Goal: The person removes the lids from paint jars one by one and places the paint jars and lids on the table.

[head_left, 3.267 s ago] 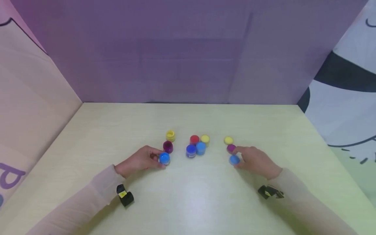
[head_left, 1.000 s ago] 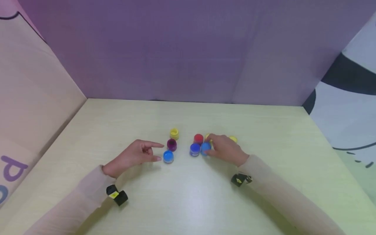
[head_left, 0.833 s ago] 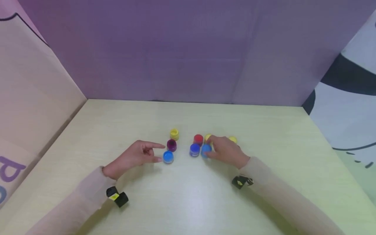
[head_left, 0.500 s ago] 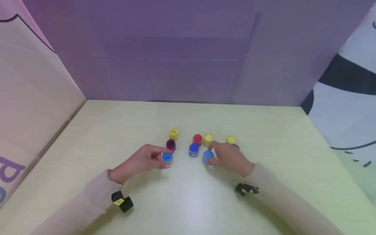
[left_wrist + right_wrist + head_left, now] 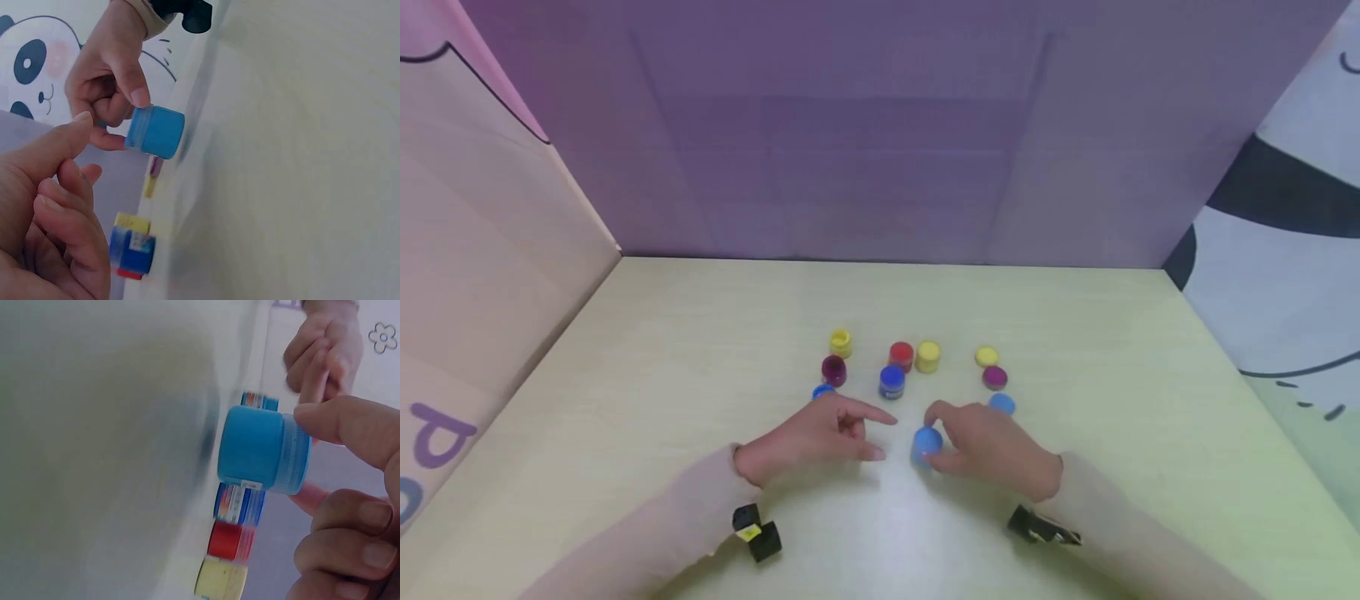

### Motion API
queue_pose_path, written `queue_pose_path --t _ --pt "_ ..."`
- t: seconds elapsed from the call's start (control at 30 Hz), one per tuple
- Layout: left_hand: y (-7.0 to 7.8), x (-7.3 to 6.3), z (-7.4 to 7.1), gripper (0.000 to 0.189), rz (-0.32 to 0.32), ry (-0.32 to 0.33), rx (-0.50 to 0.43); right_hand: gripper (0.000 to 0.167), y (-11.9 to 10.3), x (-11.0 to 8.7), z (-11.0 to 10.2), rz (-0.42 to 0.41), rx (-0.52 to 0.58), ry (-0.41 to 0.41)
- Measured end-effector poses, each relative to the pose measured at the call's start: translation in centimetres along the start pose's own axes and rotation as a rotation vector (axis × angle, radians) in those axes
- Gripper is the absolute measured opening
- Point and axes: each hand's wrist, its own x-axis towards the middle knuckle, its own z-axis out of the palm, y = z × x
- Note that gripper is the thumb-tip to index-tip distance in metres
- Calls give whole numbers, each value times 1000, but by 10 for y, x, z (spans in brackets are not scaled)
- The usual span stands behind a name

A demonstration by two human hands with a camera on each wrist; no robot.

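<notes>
My right hand (image 5: 996, 446) pinches a light blue paint jar (image 5: 927, 446) by its lid, between thumb and index finger. In the right wrist view the jar (image 5: 253, 447) has its clear ridged lid on, and it appears close above the table. To its left, my left hand (image 5: 820, 437) holds nothing; index finger and thumb stretch toward the jar with a gap between them, the other fingers bent. Behind the left hand, an uncapped blue jar (image 5: 822, 390) is mostly hidden. An open purple jar (image 5: 833, 372) and an open yellow jar (image 5: 841, 343) stand beyond it.
Capped red (image 5: 901, 356), pale yellow (image 5: 928, 356) and dark blue jars (image 5: 892, 382) stand grouped mid-table. On the right lie a yellow lid (image 5: 987, 357), a purple lid (image 5: 995, 377) and a blue lid (image 5: 1002, 404). A purple panel (image 5: 880, 167) rises behind the table.
My left hand let go of the open blue jar and has moved right. My right hand left the blue lid, took the light blue jar from the group and brought it nearer me.
</notes>
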Motion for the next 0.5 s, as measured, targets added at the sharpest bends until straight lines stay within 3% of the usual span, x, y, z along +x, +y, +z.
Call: queue_pose_path --t 0.13,0.33,0.5 --pt "-2 4 11 38 -13 -24 -48 30 -5 -5 4 -27 30 -25" --pt "-7 9 22 37 -34 -39 -61 29 -6 -7 9 -101 48 9" --pt "-8 10 26 40 -44 -55 -82 31 -7 -7 9 -85 55 -4"
